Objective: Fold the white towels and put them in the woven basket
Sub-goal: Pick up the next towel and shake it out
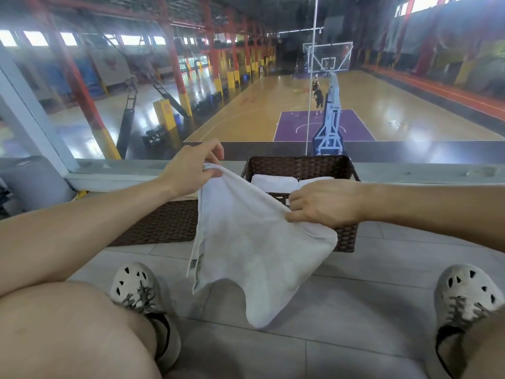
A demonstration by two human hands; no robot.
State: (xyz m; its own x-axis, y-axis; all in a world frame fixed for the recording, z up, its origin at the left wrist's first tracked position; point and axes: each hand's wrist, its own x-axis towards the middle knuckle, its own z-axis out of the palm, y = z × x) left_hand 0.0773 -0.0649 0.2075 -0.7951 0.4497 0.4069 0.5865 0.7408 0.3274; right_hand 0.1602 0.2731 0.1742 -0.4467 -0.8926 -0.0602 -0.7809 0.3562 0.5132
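Both hands grip 1 white towel in the air in front of the woven basket: the left hand is pinched shut on a top corner, raised just left of the basket's near-left corner, and the right hand is closed on the opposite edge, lower and directly in front of the basket's near wall. Between them the white towel hangs in a slack, uneven sheet, its bottom edge drooping in 2 lobes toward the tiled floor between the person's 2 shoes. Behind it the basket stands against the window ledge, with what looks like 2 folded towels lying flat inside, side by side. Left of the basket lies a flat woven panel, possibly its lid. My judgement is that this towel is still at the spreading stage, not yet folded. The main risk is the uneven hold: with one hand higher than the other the edges may not meet squarely, giving a crooked fold. The hanging lobes could also brush the floor if the hands drop, and a loose pinch at the left corner could let the cloth slip free.
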